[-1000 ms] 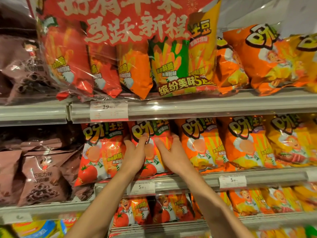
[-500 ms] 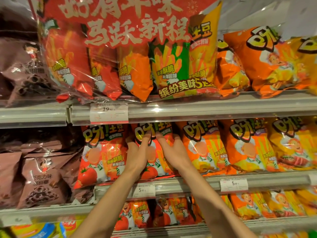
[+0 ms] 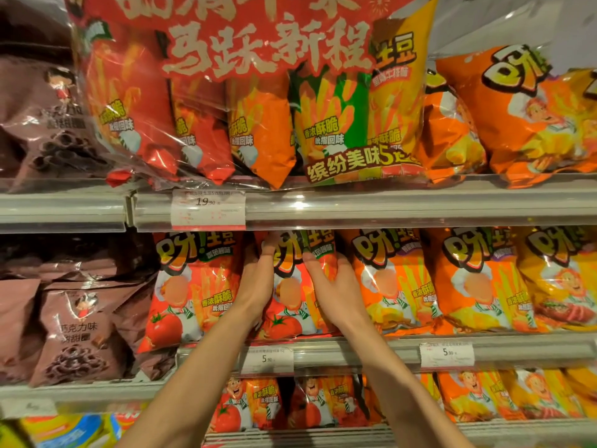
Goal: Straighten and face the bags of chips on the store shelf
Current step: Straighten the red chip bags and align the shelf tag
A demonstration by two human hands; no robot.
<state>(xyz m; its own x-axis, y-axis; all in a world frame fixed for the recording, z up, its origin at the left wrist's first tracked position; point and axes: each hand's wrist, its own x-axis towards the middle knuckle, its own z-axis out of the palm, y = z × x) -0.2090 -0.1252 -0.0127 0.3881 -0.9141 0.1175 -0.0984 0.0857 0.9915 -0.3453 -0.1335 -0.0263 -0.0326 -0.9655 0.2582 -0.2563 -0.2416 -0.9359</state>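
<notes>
Both hands are up on the middle shelf (image 3: 420,345), one on each side of a single red tomato bag (image 3: 292,305). My left hand (image 3: 258,282) lies along the bag's left edge with its fingers nearly straight, tips up by the printed top of the bag. My right hand (image 3: 336,282) presses the bag's right side, fingers spread and a little bent, thumb lying across the front. The bag stands upright between them, face forward, second from the left in its row.

On that row I count five bags showing: another tomato bag (image 3: 190,286) just left of mine, then two orange bags (image 3: 391,286) to the right and a yellow bag (image 3: 562,279) at the far edge. Two price tags (image 3: 267,359) hang on this shelf's rail. Left of the row sit brown chocolate-ring bags (image 3: 77,334), piled so I cannot count them.

Nearer to me, on the shelf below, more tomato bags and orange ones stand in a row, partly hidden by my arms.

Farther up, the top shelf holds one big clear multipack (image 3: 258,124) with a red banner, and orange bags (image 3: 529,118) leaning to its right.

Compared with half a second ago, my hands have slid higher on the bag, and the view has tipped down a little.
</notes>
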